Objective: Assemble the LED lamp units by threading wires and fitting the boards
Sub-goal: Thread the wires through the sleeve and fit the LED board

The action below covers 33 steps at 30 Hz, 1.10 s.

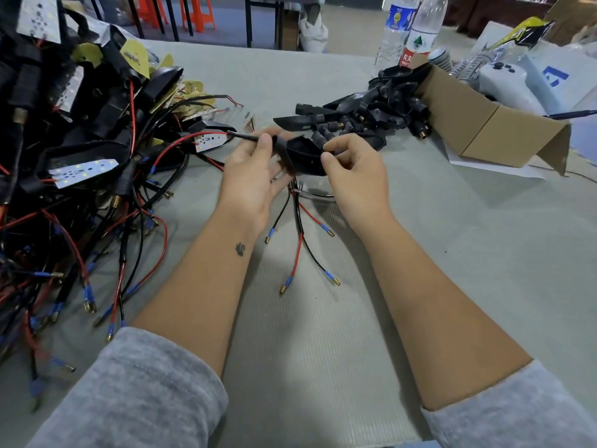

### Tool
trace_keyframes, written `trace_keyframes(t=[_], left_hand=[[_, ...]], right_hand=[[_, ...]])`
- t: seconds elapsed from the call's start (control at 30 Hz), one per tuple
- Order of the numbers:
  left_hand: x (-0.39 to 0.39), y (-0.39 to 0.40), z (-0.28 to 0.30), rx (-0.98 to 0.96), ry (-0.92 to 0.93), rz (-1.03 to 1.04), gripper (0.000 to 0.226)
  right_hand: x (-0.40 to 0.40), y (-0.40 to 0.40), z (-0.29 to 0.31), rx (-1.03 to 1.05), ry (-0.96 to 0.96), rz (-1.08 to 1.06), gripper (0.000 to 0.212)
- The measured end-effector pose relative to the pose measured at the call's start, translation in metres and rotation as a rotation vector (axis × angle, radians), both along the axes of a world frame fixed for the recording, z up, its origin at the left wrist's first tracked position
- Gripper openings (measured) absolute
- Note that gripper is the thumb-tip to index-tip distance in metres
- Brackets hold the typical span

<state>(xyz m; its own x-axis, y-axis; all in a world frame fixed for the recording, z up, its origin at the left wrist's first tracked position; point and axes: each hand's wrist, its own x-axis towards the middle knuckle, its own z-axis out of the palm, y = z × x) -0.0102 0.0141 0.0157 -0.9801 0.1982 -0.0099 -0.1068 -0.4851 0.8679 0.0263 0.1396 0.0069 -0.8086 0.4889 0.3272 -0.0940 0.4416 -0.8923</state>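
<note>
two bare forearms, grey fleecy sleeves pushed up toward the elbows, left sleeve (135, 392) and right sleeve (517, 412). small dark tattoo (240, 249) on the inner left forearm just below the wrist. left hand (252, 176) and right hand (355, 176) ungloved, short nails, no rings or watch.

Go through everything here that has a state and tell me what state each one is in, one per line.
Left hand: pinches the black wire at the housing's end.
Right hand: grips the black lamp housing.
Black lamp housing: held above the table, no board fitted.
Red and black leads: hanging below the housing, ends resting on the table.
Cardboard box: open.
</note>
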Motion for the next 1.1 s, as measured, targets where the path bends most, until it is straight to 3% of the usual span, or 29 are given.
trace_keyframes(t=[0.1, 0.2, 0.4, 0.53, 0.73, 1.1], left_hand=[[-0.002, -0.003, 0.002, -0.007, -0.024, 0.086, 0.026], [-0.002, -0.003, 0.002, -0.031, -0.023, 0.117, 0.027], [-0.001, -0.003, 0.003, -0.046, -0.006, 0.126, 0.03], [-0.001, -0.004, 0.004, -0.035, 0.003, 0.15, 0.029], [-0.001, -0.005, 0.005, 0.053, -0.017, 0.238, 0.025], [-0.004, -0.008, 0.004, 0.146, -0.132, 0.172, 0.023]], right_hand=[[-0.001, 0.005, 0.0, -0.013, 0.002, -0.085, 0.018], [0.0, 0.013, 0.0, 0.037, -0.052, -0.167, 0.038], [0.001, 0.016, -0.002, -0.013, -0.19, -0.141, 0.067], [0.001, 0.018, -0.002, -0.036, -0.238, -0.108, 0.061], [0.0, 0.015, 0.0, -0.075, -0.156, -0.086, 0.025], [0.003, 0.015, 0.003, -0.146, 0.072, 0.006, 0.028]])
